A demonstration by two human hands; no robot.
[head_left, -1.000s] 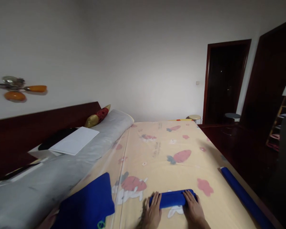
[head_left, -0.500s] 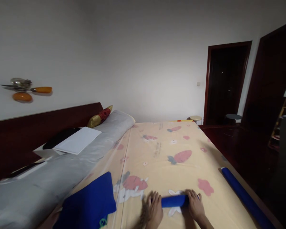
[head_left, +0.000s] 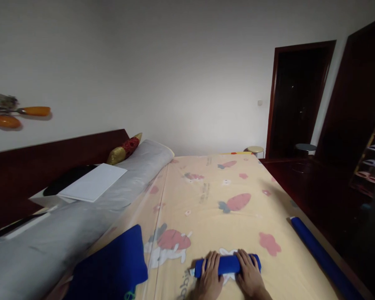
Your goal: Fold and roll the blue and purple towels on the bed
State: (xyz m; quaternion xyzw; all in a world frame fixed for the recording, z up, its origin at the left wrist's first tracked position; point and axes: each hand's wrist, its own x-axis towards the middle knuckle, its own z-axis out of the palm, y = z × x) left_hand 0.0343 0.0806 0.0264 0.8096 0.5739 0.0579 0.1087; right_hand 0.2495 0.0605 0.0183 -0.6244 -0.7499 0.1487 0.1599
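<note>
On the near part of the patterned sheet [head_left: 211, 225], the blue roll [head_left: 229, 264] lies under the left hand [head_left: 212, 276] and right hand [head_left: 250, 275]; fingers drape over it, clenched or merely pressing: cannot tell. Apply even pressure at both ends. White tag [head_left: 192, 272], sheet lettering [head_left: 184, 285]: illegible.

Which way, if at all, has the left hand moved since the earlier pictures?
Yes: judged against the nearest pink carrot print on the sheet, the left hand has shifted right, away from that print.
</note>
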